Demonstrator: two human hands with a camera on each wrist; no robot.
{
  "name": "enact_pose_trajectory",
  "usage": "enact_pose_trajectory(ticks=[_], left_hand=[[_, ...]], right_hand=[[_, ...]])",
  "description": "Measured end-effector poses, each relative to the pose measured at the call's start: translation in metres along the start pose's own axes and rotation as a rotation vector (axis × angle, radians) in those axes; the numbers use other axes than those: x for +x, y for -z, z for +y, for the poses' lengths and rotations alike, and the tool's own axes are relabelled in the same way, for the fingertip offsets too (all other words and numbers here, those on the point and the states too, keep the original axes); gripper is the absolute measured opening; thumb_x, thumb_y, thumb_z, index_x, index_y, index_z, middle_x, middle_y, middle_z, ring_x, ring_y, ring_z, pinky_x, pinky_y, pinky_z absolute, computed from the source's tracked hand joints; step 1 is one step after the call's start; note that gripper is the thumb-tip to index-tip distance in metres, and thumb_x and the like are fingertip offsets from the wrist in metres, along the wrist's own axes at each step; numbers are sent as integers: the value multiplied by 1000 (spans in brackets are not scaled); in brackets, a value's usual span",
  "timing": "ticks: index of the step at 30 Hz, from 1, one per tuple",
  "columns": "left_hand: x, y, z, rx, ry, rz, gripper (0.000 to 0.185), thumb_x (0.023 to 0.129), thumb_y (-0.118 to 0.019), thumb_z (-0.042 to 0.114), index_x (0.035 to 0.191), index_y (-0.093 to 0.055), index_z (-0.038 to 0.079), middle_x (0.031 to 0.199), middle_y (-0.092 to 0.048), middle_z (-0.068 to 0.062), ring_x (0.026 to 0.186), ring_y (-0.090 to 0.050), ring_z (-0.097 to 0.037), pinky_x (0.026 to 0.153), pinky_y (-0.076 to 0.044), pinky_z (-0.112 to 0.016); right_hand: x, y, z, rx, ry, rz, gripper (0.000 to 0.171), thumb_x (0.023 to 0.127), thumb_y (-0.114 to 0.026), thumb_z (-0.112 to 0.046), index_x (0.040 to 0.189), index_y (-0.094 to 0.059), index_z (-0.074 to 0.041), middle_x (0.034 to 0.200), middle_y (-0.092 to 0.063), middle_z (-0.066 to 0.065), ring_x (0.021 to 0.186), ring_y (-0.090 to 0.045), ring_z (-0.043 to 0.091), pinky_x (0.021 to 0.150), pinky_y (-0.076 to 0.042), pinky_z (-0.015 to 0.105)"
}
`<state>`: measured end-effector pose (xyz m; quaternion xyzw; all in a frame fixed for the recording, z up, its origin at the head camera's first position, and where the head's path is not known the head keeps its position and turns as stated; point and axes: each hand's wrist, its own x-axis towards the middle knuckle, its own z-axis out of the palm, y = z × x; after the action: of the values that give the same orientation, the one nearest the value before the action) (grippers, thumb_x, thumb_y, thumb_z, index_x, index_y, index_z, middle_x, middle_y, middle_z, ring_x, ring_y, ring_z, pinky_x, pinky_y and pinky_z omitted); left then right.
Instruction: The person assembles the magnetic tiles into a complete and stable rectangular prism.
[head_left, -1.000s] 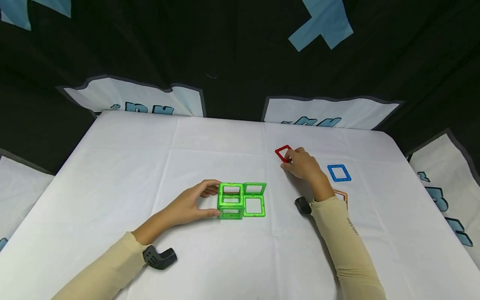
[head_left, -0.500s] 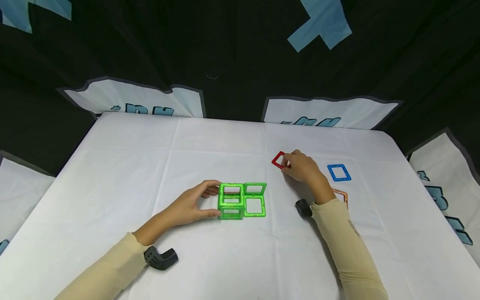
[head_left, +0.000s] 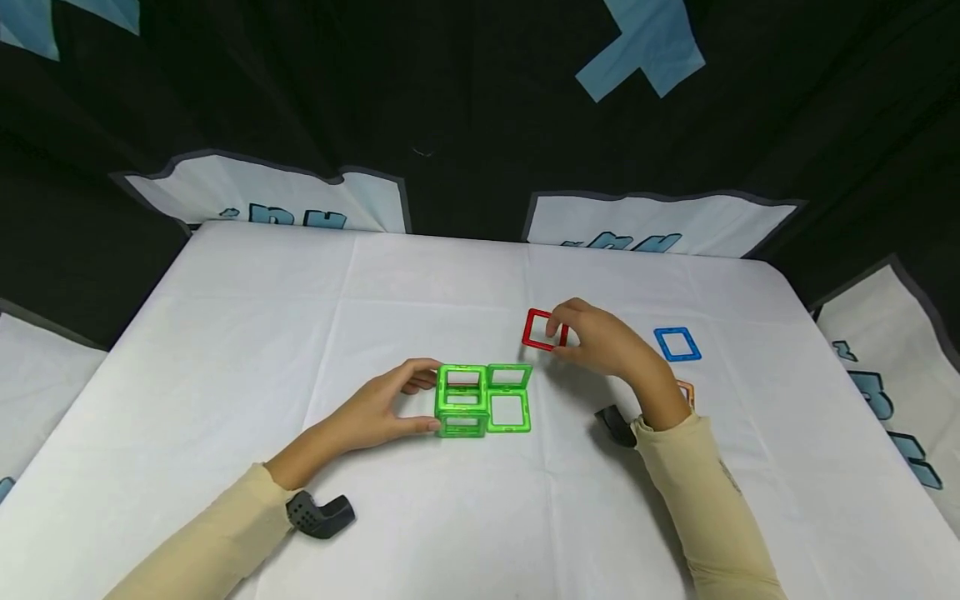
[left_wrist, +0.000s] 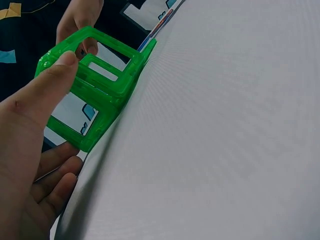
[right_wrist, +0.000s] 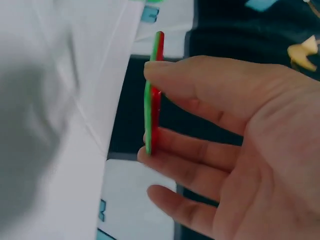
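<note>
A cube of green magnetic tiles (head_left: 462, 408) stands on the white table, joined on its right to a flat green tile (head_left: 510, 429) and a tilted green tile (head_left: 510, 367). My left hand (head_left: 375, 412) holds the cube from its left side, thumb at the near face and fingers at the far one. Behind and right of the cube, my right hand (head_left: 600, 340) pinches a red square magnetic tile (head_left: 527, 327) above the table. Seen edge-on in the right wrist view, the red tile (right_wrist: 155, 110) has a green strip along one side, between thumb and fingertips.
A blue square tile (head_left: 684, 357) lies flat at the right. Nearer, an orange tile (head_left: 692, 396) is partly hidden by my right forearm. The white table (head_left: 405, 517) ends at a dark curtain (head_left: 465, 100) behind.
My right hand has moved left and slightly nearer, carrying the red tile off the table toward the green tiles and turning it. The left hand and the green cube have stayed put.
</note>
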<state>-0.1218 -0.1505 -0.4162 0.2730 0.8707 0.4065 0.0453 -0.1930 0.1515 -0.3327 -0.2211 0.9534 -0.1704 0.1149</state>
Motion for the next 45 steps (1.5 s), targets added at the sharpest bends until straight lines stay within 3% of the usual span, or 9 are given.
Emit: enact_pose_trajectory(ticks=[5,11,20,34,45], left_hand=[[1,-1,0,-2,-1,-19,73,75,-72,41,134,-37,14,119,-57,-2,109,-55,-15,91,-47,-30],[1,2,-1,2,24,-17,72,75,-72,40,133,-37,15,118,-57,-1,109,-55,-14,92,-47,-30],[-1,4,1,0,30,-9,72,75,-73,38,133,-38,15,118,-57,-1,108,-55,-15,92,-47,-31],[0,2,-2,-6,8,-10,72,75,-72,40,133,-37,15,118,-57,-1,107,-55,-15,91,-47,-30],[0,3,-2,-6,12,-3,72,75,-72,41,133,-38,15,117,-57,0,105,-56,-13,90,-47,-29]], right_hand=[[-21,-2,-7,-10,125,3,22,78,-71,-14,97,-60,-11,116,-55,8,101,-54,27,86,-50,40],[-39,1,-14,-29,245,97,20,76,-72,-13,91,-58,-12,119,-56,7,105,-56,24,85,-50,36],[-48,-7,-36,-116,377,55,23,75,-74,-18,91,-58,-15,118,-58,6,102,-58,22,86,-49,39],[-44,-20,-43,-156,415,59,24,75,-75,-20,92,-59,-12,116,-59,7,99,-58,21,84,-49,40],[-43,-21,-45,-180,392,60,24,75,-75,-21,91,-61,-12,118,-59,8,101,-58,21,83,-50,40]])
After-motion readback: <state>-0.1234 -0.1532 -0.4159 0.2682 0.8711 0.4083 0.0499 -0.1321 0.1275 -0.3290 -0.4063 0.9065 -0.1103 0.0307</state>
